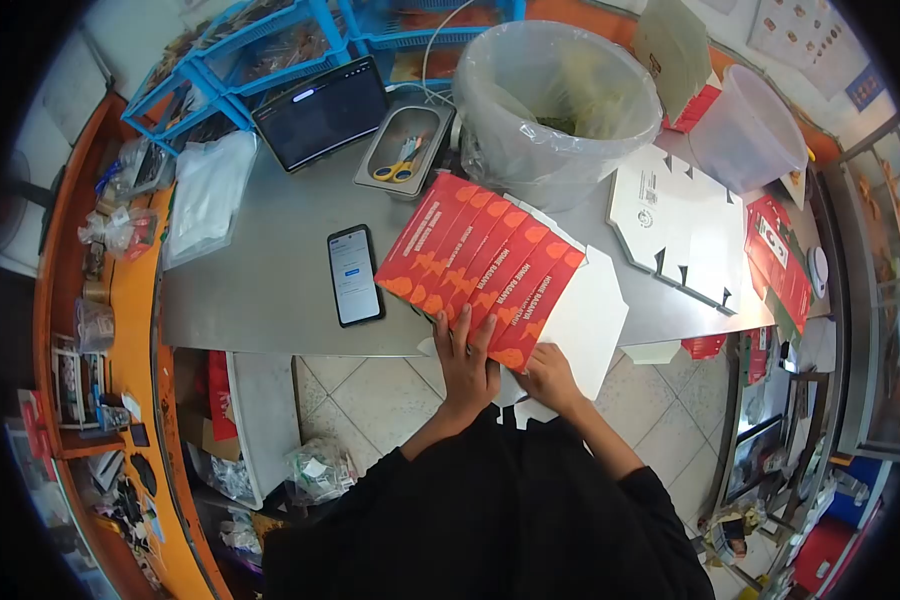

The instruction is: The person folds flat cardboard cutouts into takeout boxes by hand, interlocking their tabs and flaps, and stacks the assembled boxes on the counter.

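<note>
A fanned stack of red printed cartons (480, 260) lies at the front edge of the steel table, tilted toward me. My left hand (465, 362) rests on its near side, fingers spread over the red surface. At the stack's lower right corner, my right hand (550, 378) is closed, its fingers curled at the edge of the cardboard. What those fingers hold is hidden. White flat cardboard (595, 315) sticks out from under the stack on the right, partly over the table's edge.
A phone (355, 275), a tablet (320, 113) and a metal tray with scissors (403, 160) are left of the cartons. Behind stands a plastic-lined bin (555, 95). White flat boxes (675, 225) lie right, plastic bags (208, 195) left.
</note>
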The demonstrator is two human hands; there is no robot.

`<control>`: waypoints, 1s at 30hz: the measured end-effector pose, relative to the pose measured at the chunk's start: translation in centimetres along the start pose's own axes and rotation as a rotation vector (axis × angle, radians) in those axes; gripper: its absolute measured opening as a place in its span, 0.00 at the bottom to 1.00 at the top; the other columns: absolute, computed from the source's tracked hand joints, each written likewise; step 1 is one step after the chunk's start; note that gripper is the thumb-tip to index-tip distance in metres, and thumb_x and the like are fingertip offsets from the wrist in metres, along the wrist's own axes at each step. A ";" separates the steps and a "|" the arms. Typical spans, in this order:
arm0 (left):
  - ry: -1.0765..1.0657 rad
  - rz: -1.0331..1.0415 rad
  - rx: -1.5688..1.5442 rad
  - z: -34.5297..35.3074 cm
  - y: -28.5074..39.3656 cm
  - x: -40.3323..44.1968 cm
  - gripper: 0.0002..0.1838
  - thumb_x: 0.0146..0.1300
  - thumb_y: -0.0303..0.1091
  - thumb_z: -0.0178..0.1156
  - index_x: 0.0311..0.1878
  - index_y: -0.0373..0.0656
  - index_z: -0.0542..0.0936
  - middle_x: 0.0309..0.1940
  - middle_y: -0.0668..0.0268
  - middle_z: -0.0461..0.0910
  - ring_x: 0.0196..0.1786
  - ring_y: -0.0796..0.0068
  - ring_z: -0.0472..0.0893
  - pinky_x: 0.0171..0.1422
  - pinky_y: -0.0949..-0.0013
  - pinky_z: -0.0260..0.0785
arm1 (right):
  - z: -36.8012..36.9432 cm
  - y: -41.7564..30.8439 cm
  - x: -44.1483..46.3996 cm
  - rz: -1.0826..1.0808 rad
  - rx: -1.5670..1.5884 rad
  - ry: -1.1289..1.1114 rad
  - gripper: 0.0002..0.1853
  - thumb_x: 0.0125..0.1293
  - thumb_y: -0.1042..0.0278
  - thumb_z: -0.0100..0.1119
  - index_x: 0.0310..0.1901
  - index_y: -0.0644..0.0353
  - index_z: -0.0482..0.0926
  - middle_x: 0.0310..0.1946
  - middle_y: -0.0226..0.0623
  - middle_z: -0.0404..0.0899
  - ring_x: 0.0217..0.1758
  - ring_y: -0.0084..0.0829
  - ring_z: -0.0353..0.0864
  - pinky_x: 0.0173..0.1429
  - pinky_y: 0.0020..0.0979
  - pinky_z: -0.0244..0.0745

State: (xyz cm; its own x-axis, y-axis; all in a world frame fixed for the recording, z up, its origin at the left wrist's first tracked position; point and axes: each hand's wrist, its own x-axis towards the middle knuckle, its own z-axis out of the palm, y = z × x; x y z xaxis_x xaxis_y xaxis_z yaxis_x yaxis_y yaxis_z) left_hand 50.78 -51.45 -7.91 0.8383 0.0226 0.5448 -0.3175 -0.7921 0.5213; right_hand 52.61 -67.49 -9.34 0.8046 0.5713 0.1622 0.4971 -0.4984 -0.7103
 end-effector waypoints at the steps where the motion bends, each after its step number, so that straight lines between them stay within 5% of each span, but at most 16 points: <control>1: 0.007 -0.001 0.023 0.2 0.4 0.0 0.30 0.49 0.29 0.50 0.60 0.48 0.62 0.62 0.55 0.52 0.65 0.42 0.44 0.63 0.40 0.41 | 0.9 1.1 0.7 -0.040 -0.028 -0.003 0.20 0.39 0.74 0.60 0.40 0.58 0.76 0.35 0.37 0.76 0.38 0.39 0.73 0.45 0.35 0.68; 7: -0.041 0.027 0.073 0.4 0.0 0.9 0.30 0.51 0.31 0.50 0.61 0.45 0.60 0.62 0.53 0.50 0.63 0.36 0.43 0.62 0.38 0.40 | 3.8 1.2 3.1 -0.094 0.148 0.272 0.16 0.39 0.79 0.56 0.35 0.58 0.77 0.32 0.34 0.77 0.35 0.37 0.73 0.42 0.32 0.69; 13: -0.217 0.021 -0.039 -0.9 -1.5 0.3 0.33 0.53 0.45 0.50 0.63 0.44 0.57 0.63 0.50 0.46 0.65 0.38 0.39 0.63 0.39 0.36 | -2.5 2.4 0.2 -0.108 0.065 0.074 0.21 0.41 0.76 0.60 0.43 0.56 0.75 0.44 0.39 0.73 0.50 0.38 0.68 0.50 0.37 0.66; 15: -0.283 0.007 -0.108 -2.1 -1.6 0.4 0.34 0.56 0.50 0.47 0.63 0.43 0.56 0.64 0.49 0.44 0.66 0.42 0.40 0.64 0.41 0.34 | -7.9 6.2 -3.6 0.217 0.122 0.254 0.16 0.44 0.74 0.59 0.40 0.60 0.75 0.44 0.40 0.74 0.51 0.38 0.69 0.56 0.37 0.61; 17: -0.283 -0.018 -0.008 -2.6 -1.4 0.2 0.35 0.57 0.55 0.46 0.62 0.41 0.58 0.64 0.50 0.46 0.67 0.45 0.41 0.65 0.43 0.35 | -14.9 14.1 -9.2 0.327 -0.366 0.442 0.15 0.48 0.72 0.58 0.41 0.61 0.75 0.43 0.41 0.74 0.48 0.39 0.72 0.52 0.34 0.65; 19: -0.175 -0.047 -0.002 -2.8 -0.8 0.4 0.34 0.57 0.57 0.44 0.59 0.39 0.63 0.62 0.51 0.53 0.66 0.46 0.45 0.65 0.45 0.35 | -22.6 20.5 -14.7 0.657 -0.453 0.699 0.18 0.46 0.69 0.60 0.43 0.61 0.75 0.42 0.42 0.75 0.47 0.41 0.73 0.51 0.35 0.66; 22: 0.079 -0.118 0.067 -2.7 0.6 1.2 0.25 0.62 0.48 0.43 0.51 0.34 0.69 0.56 0.52 0.63 0.63 0.50 0.56 0.64 0.51 0.44 | -32.7 26.8 -20.3 0.794 -0.655 0.456 0.25 0.43 0.66 0.64 0.48 0.54 0.73 0.49 0.45 0.70 0.50 0.43 0.70 0.54 0.36 0.65; 26: 0.445 -0.196 0.317 -0.9 8.0 4.7 0.16 0.63 0.36 0.45 0.46 0.33 0.71 0.48 0.53 0.69 0.57 0.52 0.64 0.61 0.55 0.53 | -39.8 31.8 -21.8 0.647 -0.707 0.292 0.31 0.39 0.63 0.67 0.50 0.52 0.72 0.52 0.45 0.66 0.51 0.46 0.69 0.55 0.37 0.66; 30: 0.439 -0.090 0.241 4.2 13.6 6.8 0.12 0.60 0.32 0.48 0.42 0.35 0.72 0.44 0.54 0.70 0.54 0.53 0.66 0.60 0.54 0.55 | -43.1 33.1 -20.3 0.709 -0.444 -0.023 0.30 0.39 0.62 0.66 0.49 0.54 0.72 0.45 0.45 0.70 0.46 0.45 0.72 0.50 0.38 0.69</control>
State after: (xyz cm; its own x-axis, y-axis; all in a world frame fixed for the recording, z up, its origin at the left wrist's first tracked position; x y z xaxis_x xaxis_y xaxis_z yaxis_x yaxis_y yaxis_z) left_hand 54.02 -64.65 0.15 0.5758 0.3101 0.7565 -0.0981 -0.8924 0.4405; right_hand 66.73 -123.69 -6.65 0.9703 0.0367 -0.2392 -0.0385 -0.9524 -0.3023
